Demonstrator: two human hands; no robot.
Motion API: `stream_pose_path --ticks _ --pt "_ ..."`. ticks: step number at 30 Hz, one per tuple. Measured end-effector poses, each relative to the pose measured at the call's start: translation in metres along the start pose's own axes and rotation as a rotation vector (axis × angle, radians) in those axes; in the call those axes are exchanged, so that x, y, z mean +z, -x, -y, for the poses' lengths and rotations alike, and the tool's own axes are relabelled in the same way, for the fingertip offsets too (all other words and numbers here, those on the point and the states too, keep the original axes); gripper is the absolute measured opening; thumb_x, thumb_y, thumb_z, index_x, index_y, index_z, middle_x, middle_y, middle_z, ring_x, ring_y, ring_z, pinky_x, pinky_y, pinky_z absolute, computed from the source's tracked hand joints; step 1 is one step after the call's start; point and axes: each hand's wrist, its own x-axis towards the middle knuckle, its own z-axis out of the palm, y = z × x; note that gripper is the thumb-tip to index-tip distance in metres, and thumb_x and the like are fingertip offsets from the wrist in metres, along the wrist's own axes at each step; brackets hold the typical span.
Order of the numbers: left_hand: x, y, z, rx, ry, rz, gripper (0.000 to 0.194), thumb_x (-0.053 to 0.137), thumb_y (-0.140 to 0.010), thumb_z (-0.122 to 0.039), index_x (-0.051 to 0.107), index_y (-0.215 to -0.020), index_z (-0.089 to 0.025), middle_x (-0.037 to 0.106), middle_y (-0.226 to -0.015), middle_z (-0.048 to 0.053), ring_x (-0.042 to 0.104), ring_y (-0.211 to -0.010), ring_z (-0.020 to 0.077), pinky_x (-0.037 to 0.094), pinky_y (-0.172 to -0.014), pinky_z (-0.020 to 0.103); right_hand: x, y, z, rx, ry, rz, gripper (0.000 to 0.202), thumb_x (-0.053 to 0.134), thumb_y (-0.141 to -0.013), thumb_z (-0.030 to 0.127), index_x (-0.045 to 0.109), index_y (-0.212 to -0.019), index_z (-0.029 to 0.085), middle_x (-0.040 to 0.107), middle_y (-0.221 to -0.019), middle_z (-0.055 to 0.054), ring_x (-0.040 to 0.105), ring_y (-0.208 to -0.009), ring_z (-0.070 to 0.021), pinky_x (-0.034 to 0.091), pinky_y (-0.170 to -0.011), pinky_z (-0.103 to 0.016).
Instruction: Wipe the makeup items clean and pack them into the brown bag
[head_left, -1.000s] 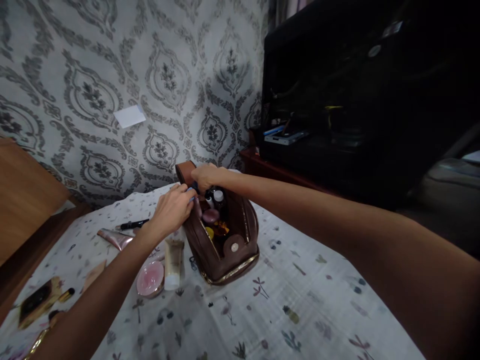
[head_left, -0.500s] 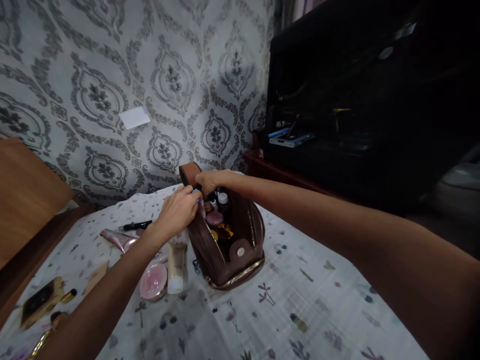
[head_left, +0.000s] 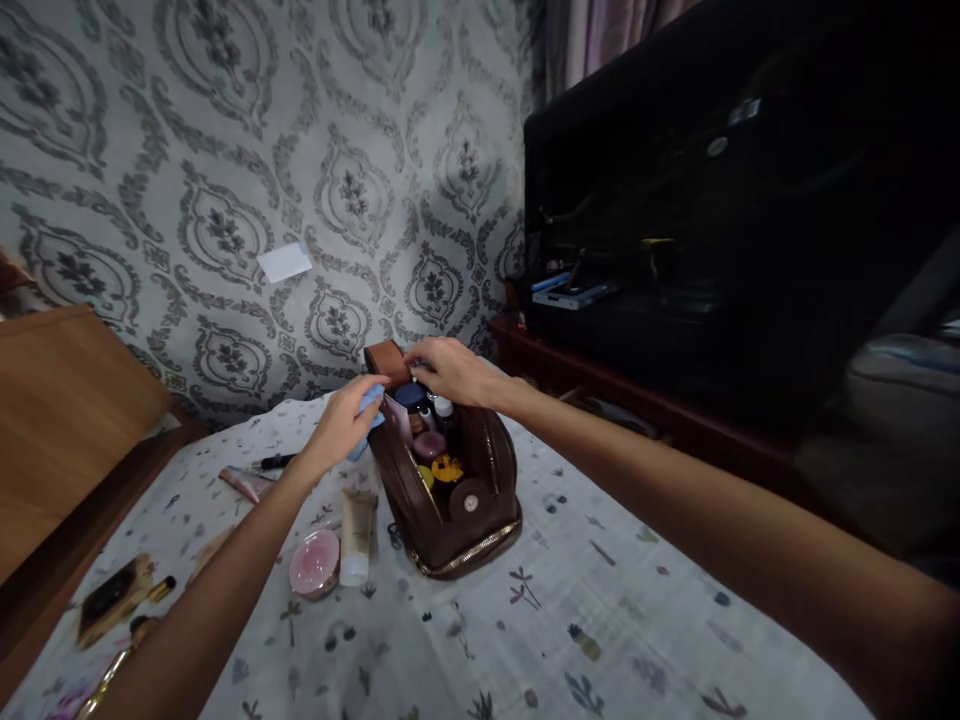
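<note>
A brown cosmetic bag (head_left: 409,510) lies unzipped on the patterned cloth. Inside it are a blue-lidded jar (head_left: 410,396), a white-capped bottle (head_left: 443,410), a round mauve item (head_left: 430,445) and an orange-yellow item (head_left: 448,468). My left hand (head_left: 346,415) is closed on a light blue cloth (head_left: 367,425) beside the bag's left rim. Over the bag's far end, just above the jar, is my right hand (head_left: 450,372), its fingers bent but apart, with nothing visible in them.
Left of the bag lie a beige tube (head_left: 357,530), a pink round compact (head_left: 314,563), a pink tube (head_left: 246,484), a black pen-like item (head_left: 274,462) and a gold-and-black palette (head_left: 112,600). A dark screen-like panel (head_left: 712,220) stands at the right, the papered wall behind.
My right hand has lifted and drawn back slightly from the bag's far end, and the blue-lidded jar now shows. The left hand has shifted left with the blue cloth, which shows more.
</note>
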Motion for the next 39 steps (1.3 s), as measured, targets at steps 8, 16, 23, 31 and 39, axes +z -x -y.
stream_pose_path --ticks 8,16,23,31,39 --pt "0.026 0.021 0.043 -0.337 0.259 -0.154 0.038 0.051 -0.085 -0.027 0.064 -0.119 -0.016 0.071 -0.118 0.01 0.065 -0.108 0.0252 0.05 -0.099 0.042 0.037 0.059 -0.046 0.186 -0.324 -0.413 0.043 0.054 -0.092 0.025 0.057 -0.132 0.013 0.063 -0.128 -0.016 0.061 -0.115 -0.0259 0.047 -0.1 -0.04" --pt "0.041 0.013 0.038 -0.311 0.248 -0.145 0.038 0.05 -0.085 -0.023 0.064 -0.12 -0.015 0.067 -0.127 0.011 0.06 -0.12 0.0251 0.044 -0.107 0.042 0.057 0.061 -0.039 0.242 -0.473 -0.211 0.047 0.051 -0.094 0.025 0.048 -0.139 0.009 0.066 -0.124 -0.015 0.064 -0.114 -0.0239 0.048 -0.099 -0.034" --pt "0.042 0.014 0.04 -0.303 0.229 -0.145 0.039 0.05 -0.085 -0.022 0.063 -0.122 -0.016 0.068 -0.126 0.009 0.061 -0.118 0.0241 0.046 -0.106 0.04 0.03 0.038 0.013 0.062 -0.02 -0.181 0.032 0.05 -0.096 0.027 0.058 -0.125 0.015 0.06 -0.128 -0.015 0.052 -0.124 -0.0265 0.044 -0.102 -0.035" --pt "0.041 0.012 0.043 -0.27 0.212 -0.129 0.04 0.051 -0.084 -0.019 0.063 -0.123 -0.017 0.068 -0.125 0.008 0.061 -0.118 0.0235 0.045 -0.107 0.039 0.042 -0.004 0.035 0.189 -0.013 0.057 0.031 0.053 -0.093 0.02 0.063 -0.121 0.015 0.069 -0.118 -0.019 0.067 -0.109 -0.0299 0.052 -0.079 -0.031" --pt "0.039 0.01 0.04 -0.277 0.217 -0.102 0.042 0.053 -0.082 -0.015 0.063 -0.123 -0.015 0.068 -0.125 0.01 0.059 -0.12 0.0267 0.042 -0.109 0.042 0.047 -0.006 0.043 0.201 -0.037 0.069 0.036 0.047 -0.09 0.013 0.064 -0.123 0.012 0.068 -0.122 -0.018 0.065 -0.112 -0.0289 0.051 -0.085 -0.03"
